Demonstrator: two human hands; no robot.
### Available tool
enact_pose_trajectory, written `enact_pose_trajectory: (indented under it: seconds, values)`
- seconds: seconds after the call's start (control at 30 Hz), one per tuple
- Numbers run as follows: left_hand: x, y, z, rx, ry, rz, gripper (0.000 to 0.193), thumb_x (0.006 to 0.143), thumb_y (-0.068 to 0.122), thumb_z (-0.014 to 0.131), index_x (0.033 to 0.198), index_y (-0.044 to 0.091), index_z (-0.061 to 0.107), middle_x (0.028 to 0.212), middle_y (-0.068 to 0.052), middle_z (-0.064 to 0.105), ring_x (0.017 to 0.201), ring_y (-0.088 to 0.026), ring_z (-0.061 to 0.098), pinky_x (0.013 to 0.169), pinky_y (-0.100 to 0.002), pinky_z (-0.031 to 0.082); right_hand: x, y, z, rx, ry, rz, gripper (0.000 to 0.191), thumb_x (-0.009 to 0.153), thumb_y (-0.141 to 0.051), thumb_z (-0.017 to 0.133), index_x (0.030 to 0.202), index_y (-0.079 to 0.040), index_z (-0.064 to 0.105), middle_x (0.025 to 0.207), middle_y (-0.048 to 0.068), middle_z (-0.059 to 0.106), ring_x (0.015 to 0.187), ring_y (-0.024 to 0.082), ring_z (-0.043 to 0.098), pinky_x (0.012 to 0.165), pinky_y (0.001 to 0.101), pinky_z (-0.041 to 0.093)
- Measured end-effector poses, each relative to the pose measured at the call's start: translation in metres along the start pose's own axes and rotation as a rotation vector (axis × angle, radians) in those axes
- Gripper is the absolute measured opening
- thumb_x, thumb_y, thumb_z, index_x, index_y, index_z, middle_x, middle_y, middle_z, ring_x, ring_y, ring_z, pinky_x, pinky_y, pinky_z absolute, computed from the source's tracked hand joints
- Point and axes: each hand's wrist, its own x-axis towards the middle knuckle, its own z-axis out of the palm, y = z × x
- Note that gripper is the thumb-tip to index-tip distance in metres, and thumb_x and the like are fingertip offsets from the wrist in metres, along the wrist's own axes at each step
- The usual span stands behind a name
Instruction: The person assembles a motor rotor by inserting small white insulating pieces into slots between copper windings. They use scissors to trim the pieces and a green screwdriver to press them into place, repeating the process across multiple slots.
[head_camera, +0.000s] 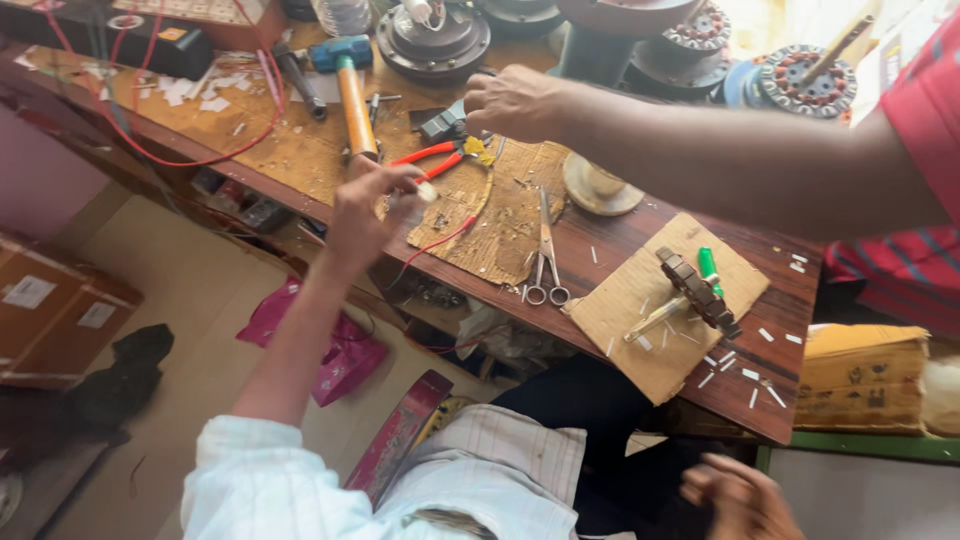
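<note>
My left hand (362, 212) reaches out from a white sleeve over the front edge of the wooden workbench (640, 232). It pinches a small white piece (427, 191) between thumb and fingers. A thin red wire (436, 243) runs across the worn cardboard mat (500, 215) just beyond it. Red-handled pliers (437, 158) lie close behind that hand. My right hand (738, 496) hangs low at the bottom right, away from the bench, fingers loosely apart and holding nothing. Another person's hand (515, 100), on a bare arm from the right, grips a small grey part (442, 124).
Scissors (545, 262) lie on the bench. A hammer (352, 92) with a wooden handle lies behind the pliers. A cardboard square (640, 345) carries a toothed metal core on a shaft (692, 290) and a green marker (708, 266). Motor housings (432, 40) line the back; boxes (50, 310) stand on the floor.
</note>
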Motion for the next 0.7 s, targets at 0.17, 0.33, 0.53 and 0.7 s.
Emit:
enact_pose_trajectory:
  seconds: [0.17, 0.33, 0.53, 0.7]
  values:
    - [-0.053, 0.077, 0.066, -0.613, -0.246, 0.021, 0.038, 0.079, -0.002, 0.084, 0.114, 0.006, 0.070, 0.105, -0.005, 0.074, 0.095, -0.012, 0.071, 0.082, -0.028, 0.060, 0.001, -0.053, 0.096, 0.681, -0.290, -0.060, 0.036, 0.102, -0.023, 0.062, 0.122, 0.007, 0.067, 0.101, 0.013, 0.072, 0.085, 0.019, 0.069, 0.076, 0.0317, 0.059]
    - [-0.093, 0.102, 0.101, -1.008, -0.446, -0.209, 0.020, 0.090, 0.001, 0.078, 0.109, 0.001, 0.069, 0.106, -0.004, 0.063, 0.100, -0.010, 0.061, 0.090, -0.027, 0.050, 0.057, -0.115, 0.137, 0.394, -0.259, -0.101, 0.027, 0.097, -0.012, 0.064, 0.121, 0.000, 0.069, 0.102, 0.010, 0.073, 0.092, 0.015, 0.069, 0.079, 0.0275, 0.058]
    - [-0.091, 0.101, 0.100, -1.122, -0.437, -0.228, 0.012, 0.096, 0.004, 0.073, 0.107, 0.002, 0.068, 0.106, -0.003, 0.055, 0.099, -0.011, 0.052, 0.091, -0.026, 0.042, 0.104, -0.148, 0.185, -0.173, -0.015, -0.332, 0.019, 0.096, -0.020, 0.072, 0.113, -0.010, 0.071, 0.107, 0.010, 0.073, 0.092, 0.028, 0.072, 0.078, 0.0395, 0.059]
    - [-0.074, 0.111, 0.094, -1.137, -0.332, 0.016, 0.016, 0.091, -0.002, 0.077, 0.104, 0.004, 0.069, 0.108, -0.006, 0.062, 0.102, -0.016, 0.061, 0.092, -0.032, 0.051, 0.139, -0.178, 0.210, -0.600, -0.101, -0.297, 0.069, 0.074, -0.032, 0.081, 0.134, -0.007, 0.058, 0.104, 0.019, 0.069, 0.095, 0.043, 0.067, 0.076, 0.0526, 0.055]
